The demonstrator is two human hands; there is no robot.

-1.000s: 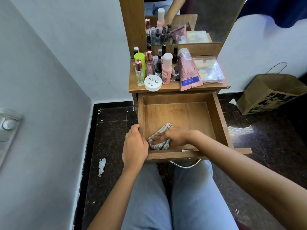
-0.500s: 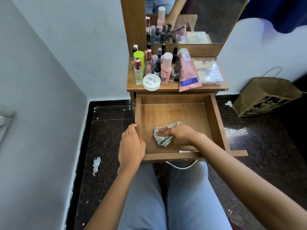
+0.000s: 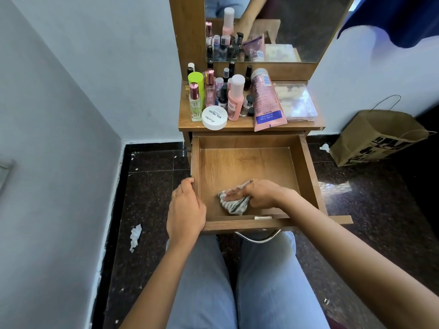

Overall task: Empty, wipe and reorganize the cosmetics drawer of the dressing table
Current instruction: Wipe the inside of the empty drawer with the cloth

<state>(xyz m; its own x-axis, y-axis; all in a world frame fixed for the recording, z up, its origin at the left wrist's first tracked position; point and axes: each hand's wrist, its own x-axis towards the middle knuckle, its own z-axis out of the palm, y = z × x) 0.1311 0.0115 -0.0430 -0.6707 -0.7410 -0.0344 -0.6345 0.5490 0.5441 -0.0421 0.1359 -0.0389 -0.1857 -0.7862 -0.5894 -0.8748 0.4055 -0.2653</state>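
The wooden drawer [image 3: 244,162] is pulled out over my lap, with only a cloth inside. My right hand [image 3: 259,193] presses a striped grey-and-white cloth [image 3: 234,206] against the drawer floor near the front, fingers stretched over it. My left hand [image 3: 185,210] grips the drawer's front left corner, fingers curled over the left wall. On the dressing table top [image 3: 311,125] stand several cosmetics: a pink bottle [image 3: 235,100], a white nail polish jar [image 3: 214,117], a pink tube [image 3: 267,100], perfume bottles [image 3: 195,103] and a clear plastic box [image 3: 295,102].
A mirror [image 3: 297,24] rises behind the cosmetics. A brown paper bag [image 3: 377,138] stands on the dark floor at the right. Scraps of paper [image 3: 135,236] lie on the floor at the left. A grey wall closes in on the left.
My right hand has slid the cloth across the front of the drawer floor, first away from the left wall, then slightly back. My left hand has kept its grip on the corner.
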